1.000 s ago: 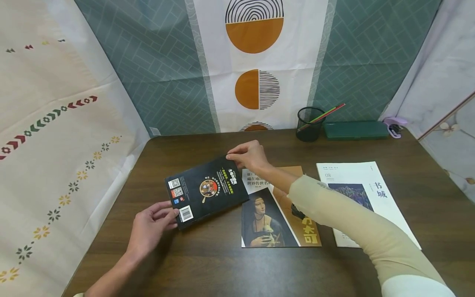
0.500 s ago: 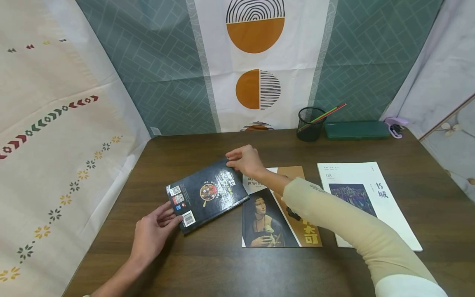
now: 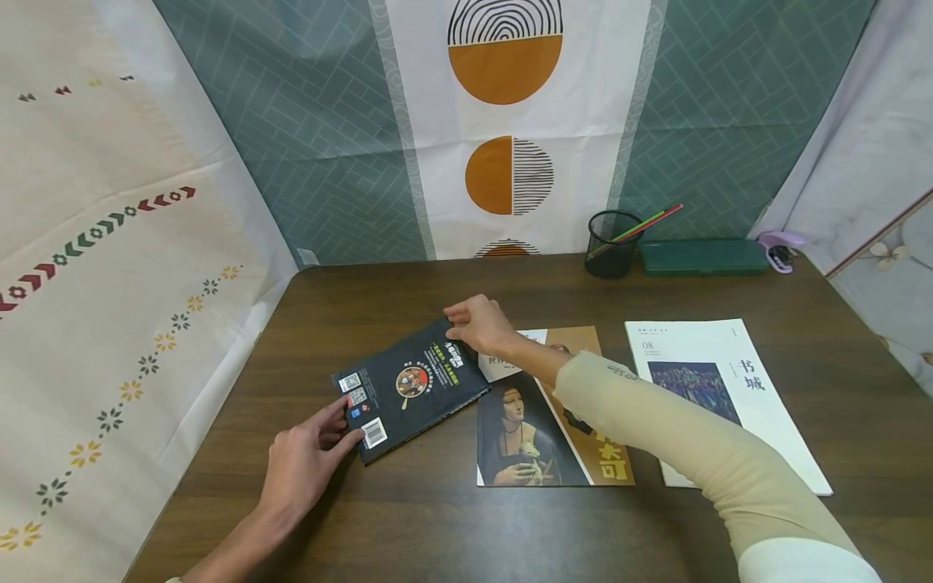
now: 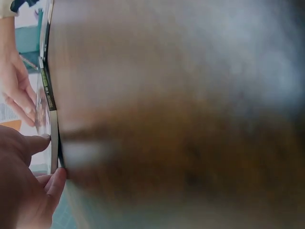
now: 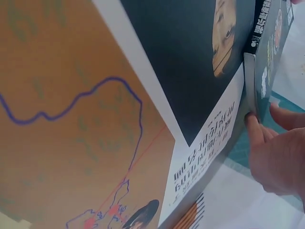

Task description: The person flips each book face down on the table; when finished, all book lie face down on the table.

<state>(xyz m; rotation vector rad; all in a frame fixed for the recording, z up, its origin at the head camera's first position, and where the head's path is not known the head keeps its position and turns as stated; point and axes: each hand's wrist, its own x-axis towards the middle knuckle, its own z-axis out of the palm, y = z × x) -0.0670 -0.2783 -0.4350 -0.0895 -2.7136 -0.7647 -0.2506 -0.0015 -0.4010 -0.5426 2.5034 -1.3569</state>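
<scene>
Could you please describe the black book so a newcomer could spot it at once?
Over the brown table, find the left hand and the right hand gripping one thing between them. That is the black book, with a barcode near its left end. Unlike the portrait book and white booklet to its right, it is held.

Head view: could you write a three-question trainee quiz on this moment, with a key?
1. True or false: the white book lies to the right of the portrait book.
2. Which thing lies immediately right of the mesh cup? A) portrait book; B) green case; C) white book.
3. Where do the left grip and right grip hold the black book?

Key: 1. True. 2. B. 3. The left grip beside the barcode, the right grip at the opposite end.
</scene>
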